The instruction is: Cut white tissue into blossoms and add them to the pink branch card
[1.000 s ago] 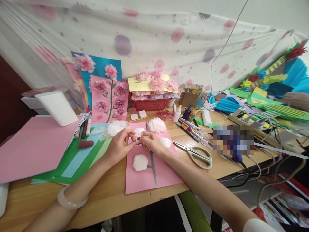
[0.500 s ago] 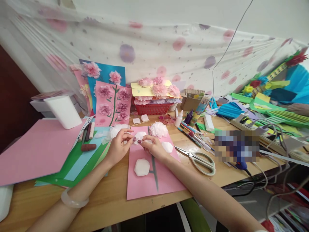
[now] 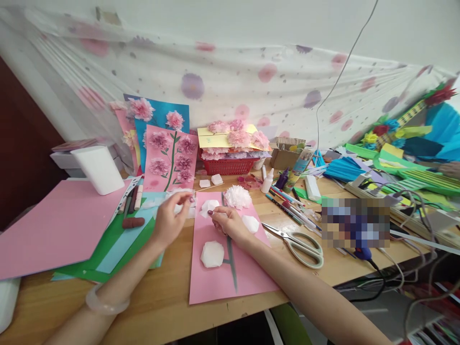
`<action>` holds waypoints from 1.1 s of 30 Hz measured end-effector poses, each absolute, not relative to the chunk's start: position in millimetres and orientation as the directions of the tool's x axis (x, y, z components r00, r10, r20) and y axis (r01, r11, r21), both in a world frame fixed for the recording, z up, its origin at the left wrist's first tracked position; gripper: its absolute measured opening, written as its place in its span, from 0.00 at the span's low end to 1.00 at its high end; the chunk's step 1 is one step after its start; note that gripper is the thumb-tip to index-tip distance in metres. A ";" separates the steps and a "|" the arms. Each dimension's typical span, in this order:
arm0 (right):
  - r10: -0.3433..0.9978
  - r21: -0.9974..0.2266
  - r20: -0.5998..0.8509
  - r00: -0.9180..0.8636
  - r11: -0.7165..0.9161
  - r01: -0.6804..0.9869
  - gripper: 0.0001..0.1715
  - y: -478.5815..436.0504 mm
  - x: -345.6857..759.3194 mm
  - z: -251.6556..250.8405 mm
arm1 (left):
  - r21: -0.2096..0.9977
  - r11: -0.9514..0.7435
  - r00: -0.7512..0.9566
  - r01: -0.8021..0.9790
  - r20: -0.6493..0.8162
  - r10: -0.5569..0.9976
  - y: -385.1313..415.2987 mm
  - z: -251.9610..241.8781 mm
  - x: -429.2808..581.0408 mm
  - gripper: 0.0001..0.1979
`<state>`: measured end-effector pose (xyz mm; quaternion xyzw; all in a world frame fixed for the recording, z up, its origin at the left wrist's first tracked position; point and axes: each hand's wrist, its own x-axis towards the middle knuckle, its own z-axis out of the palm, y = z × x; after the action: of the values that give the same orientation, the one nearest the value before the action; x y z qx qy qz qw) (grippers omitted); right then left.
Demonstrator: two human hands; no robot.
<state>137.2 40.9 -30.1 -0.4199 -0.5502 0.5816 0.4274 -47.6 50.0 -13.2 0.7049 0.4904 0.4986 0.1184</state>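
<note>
My left hand (image 3: 173,216) is raised just left of the pink card (image 3: 204,287), thumb and forefinger closed in a pinch near a loose pile of white tissue paper (image 3: 185,209). What sits between those fingertips is too small to make out. Over the card, my right hand (image 3: 230,225) is closed too, its fingertips beside a white tissue piece (image 3: 209,207); whether they grip anything is unclear. The card carries a painted grey-green stem (image 3: 232,263), a fluffy white paper flower (image 3: 237,197) and flat white tissue rounds (image 3: 212,254) on both sides of the stem.
Scissors (image 3: 298,244) lie right of the card, near pens (image 3: 287,211) and a white glue bottle (image 3: 267,181). Behind stand a red basket (image 3: 228,166) and a finished flower picture (image 3: 170,158). Coloured sheets (image 3: 64,220) cover the left; a power strip (image 3: 381,196) and cables lie right.
My hands have moved apart from where they met over the white tissue piece. The left has drawn back leftwards; the right stays by the tissue on the card. The view has shifted slightly.
</note>
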 end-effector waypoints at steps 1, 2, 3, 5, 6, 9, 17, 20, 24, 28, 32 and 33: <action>0.958 -0.999 -0.010 -0.287 -0.023 -0.042 0.17 40.9 136.8 -30.1 | 0.690 -0.492 0.066 0.532 0.545 0.836 44.1 -13.4 -40.2 0.09; 0.956 -0.999 -0.001 -0.293 -0.017 -0.049 0.17 41.0 136.4 -30.1 | 0.727 -0.480 0.103 0.490 0.499 0.861 39.2 -14.5 -33.7 0.10; 0.954 -0.998 0.006 -0.299 -0.011 -0.056 0.17 41.0 136.1 -30.0 | 0.767 -0.461 0.120 0.446 0.460 0.880 35.7 -16.4 -28.4 0.11; 0.951 -0.998 0.017 -0.308 -0.005 -0.069 0.16 41.1 135.6 -30.2 | 0.829 -0.417 0.131 0.373 0.398 0.908 32.7 -20.3 -22.5 0.13; 0.950 -0.997 0.019 -0.311 -0.004 -0.073 0.15 41.3 135.4 -30.3 | 0.855 -0.393 0.129 0.338 0.371 0.919 32.9 -21.7 -21.6 0.13; 0.953 -0.997 0.017 -0.302 -0.007 -0.078 0.14 41.7 134.9 -31.3 | 0.914 -0.324 0.118 0.243 0.304 0.945 36.8 -22.7 -23.3 0.12; 0.959 -0.998 -0.011 -0.283 -0.029 -0.060 0.15 39.7 135.1 -31.4 | 0.908 -0.293 -0.105 0.300 0.337 0.936 61.6 -28.0 -48.3 0.12; 0.959 -0.997 -0.016 -0.283 -0.038 -0.074 0.14 39.9 135.1 -31.8 | 0.798 -0.368 -0.211 0.478 0.511 0.833 67.9 -24.8 -60.1 0.12; 0.961 -0.990 -0.015 -0.275 -0.053 -0.130 0.14 41.5 134.2 -33.7 | 0.591 -0.602 0.130 0.537 0.648 0.751 56.8 -13.8 -53.8 0.10; 0.952 -0.976 0.014 -0.307 -0.054 -0.209 0.14 42.7 134.8 -35.6 | 0.675 -0.568 0.259 0.471 0.510 0.820 40.3 -11.6 -35.4 0.10; 0.941 -0.966 0.039 -0.335 -0.050 -0.254 0.17 42.7 136.7 -36.2 | 0.775 -0.470 0.161 0.423 0.446 0.880 37.3 -16.4 -29.6 0.06; 0.940 -0.965 0.041 -0.338 -0.049 -0.256 0.17 42.5 137.1 -36.1 | 0.794 -0.449 0.143 0.409 0.430 0.891 38.0 -17.2 -30.0 0.05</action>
<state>137.1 42.5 -36.1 -0.3370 -0.5078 0.6411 0.4664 -30.0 38.0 -17.2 0.7108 0.4575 0.4681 0.2575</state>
